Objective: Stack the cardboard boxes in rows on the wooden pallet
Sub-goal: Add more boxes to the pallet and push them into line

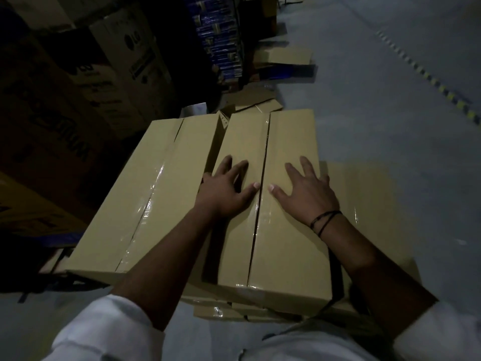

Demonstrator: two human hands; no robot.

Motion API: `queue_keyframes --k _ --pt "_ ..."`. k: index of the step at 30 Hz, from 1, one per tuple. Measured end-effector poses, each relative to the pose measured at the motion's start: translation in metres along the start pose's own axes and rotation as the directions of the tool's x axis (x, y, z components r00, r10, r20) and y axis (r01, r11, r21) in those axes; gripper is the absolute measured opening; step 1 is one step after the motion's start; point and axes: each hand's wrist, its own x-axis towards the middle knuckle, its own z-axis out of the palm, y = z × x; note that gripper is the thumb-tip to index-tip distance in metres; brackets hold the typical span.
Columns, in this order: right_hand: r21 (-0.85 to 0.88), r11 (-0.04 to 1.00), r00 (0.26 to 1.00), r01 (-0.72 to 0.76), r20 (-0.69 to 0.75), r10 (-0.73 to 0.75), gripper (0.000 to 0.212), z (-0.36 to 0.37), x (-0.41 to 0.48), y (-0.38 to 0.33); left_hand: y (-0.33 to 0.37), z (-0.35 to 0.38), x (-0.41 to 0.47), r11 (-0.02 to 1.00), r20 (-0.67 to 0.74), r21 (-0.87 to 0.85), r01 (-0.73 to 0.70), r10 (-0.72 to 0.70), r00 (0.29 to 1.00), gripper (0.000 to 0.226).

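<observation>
My boxes [286, 243] are plain tan cardboard, with glossy clear tape [145, 204] — white sleeves [109, 332], black wrist cord [324, 222], grey-blue floor [390, 100].

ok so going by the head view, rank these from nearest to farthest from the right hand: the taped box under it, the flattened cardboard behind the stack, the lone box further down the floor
1. Taped box: directly under the right hand, which rests on its top.
2. Flattened cardboard: on the floor just past the stack's far end.
3. Lone box: farther along the floor, beside the blue stacked goods.
</observation>
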Motion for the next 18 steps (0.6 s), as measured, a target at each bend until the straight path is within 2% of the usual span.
queue_keyframes --k 6,9,12,18 --pt "-0.001 1.000 1.000 -0.021 0.006 0.021 0.092 -0.006 -0.015 0.003 0.014 -0.005 -0.016 1.000 0.018 0.014 -0.013 0.013 1.000 0.095" --pt "-0.009 0.999 0.998 -0.044 -0.041 0.043 0.101 -0.011 -0.027 0.009 0.023 -0.009 -0.028 0.997 0.017 0.052 -0.054 0.053 0.998 0.095" --pt "0.002 0.998 0.993 -0.056 -0.104 0.056 0.102 -0.015 -0.043 0.013 0.031 -0.016 -0.040 0.993 -0.031 0.071 -0.093 0.095 0.995 0.092" --pt "-0.021 0.998 0.978 -0.067 -0.198 0.061 0.098 -0.048 -0.089 -0.006 0.047 -0.045 -0.076 0.994 -0.158 -0.016 -0.108 0.104 0.982 0.085"
